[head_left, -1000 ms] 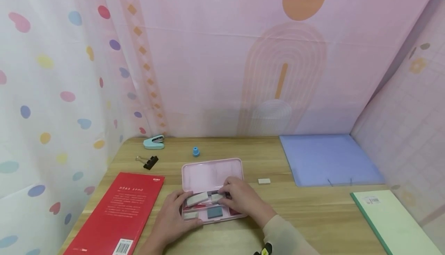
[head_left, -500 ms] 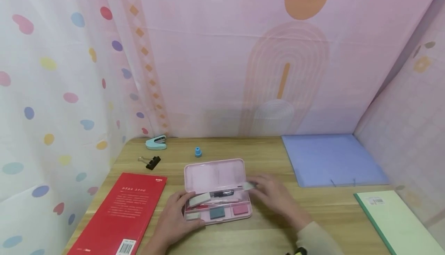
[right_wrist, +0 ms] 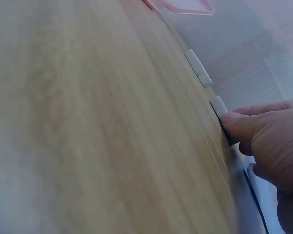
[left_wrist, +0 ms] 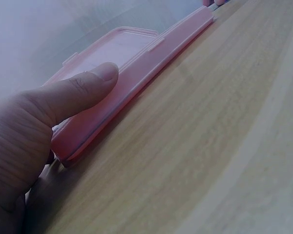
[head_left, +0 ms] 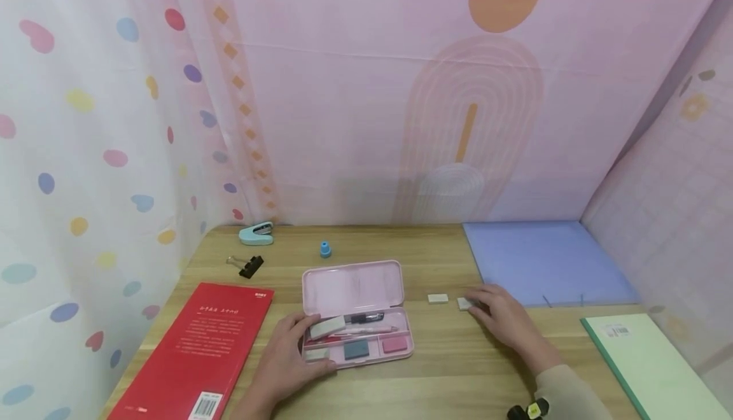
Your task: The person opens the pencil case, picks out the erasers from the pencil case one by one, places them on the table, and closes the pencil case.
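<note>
A pink pencil case (head_left: 352, 286) lies open on the table. My left hand (head_left: 282, 357) grips its left end, with the thumb (left_wrist: 95, 83) along the front wall. Inside are a long white eraser (head_left: 328, 328), a black pen (head_left: 366, 318) and a pencil (head_left: 378, 330). The front compartments hold a pale eraser (head_left: 317, 354), a blue-grey eraser (head_left: 356, 349) and a pink eraser (head_left: 394, 343). To the right, my right hand (head_left: 506, 319) pinches a small white eraser (head_left: 464, 304) at the tabletop. Beside it lies another white eraser (head_left: 438, 298), a small gap away.
A red book (head_left: 200, 350) lies at the left. Behind it are a black binder clip (head_left: 251, 267), a mint stapler (head_left: 256, 234) and a small blue cone-shaped piece (head_left: 325, 250). A blue folder (head_left: 550, 264) and a green-edged book (head_left: 653, 363) occupy the right side.
My right hand has taken a small white eraser out of the pencil case and moved right, bringing it down beside the other white eraser. The left hand stays on the case.
</note>
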Motion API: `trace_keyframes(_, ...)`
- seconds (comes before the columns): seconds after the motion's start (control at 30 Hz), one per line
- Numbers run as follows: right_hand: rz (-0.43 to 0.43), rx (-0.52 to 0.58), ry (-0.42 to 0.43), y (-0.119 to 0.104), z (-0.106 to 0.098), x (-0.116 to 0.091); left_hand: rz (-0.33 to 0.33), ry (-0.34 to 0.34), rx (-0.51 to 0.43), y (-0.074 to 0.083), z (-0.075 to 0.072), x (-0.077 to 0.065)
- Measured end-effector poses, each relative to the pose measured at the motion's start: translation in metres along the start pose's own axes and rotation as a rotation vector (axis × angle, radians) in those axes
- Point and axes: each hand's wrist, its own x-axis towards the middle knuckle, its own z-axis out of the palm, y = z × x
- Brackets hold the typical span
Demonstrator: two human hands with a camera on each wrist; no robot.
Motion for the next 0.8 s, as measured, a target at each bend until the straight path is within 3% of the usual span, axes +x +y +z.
trace_keyframes(0.57, -0.003, -0.007, 0.034, -0.0016, 0.0037, 0.0031, -0.011, -0.010, 0.009, 0.0017, -0.0001, -0.0005)
trace_keyframes(0.8, 0.032, 0.011, 0.012, -0.0012, 0.0046, 0.0022, -0.004, -0.003, 0.009, 0.0020, -0.0003, -0.0014)
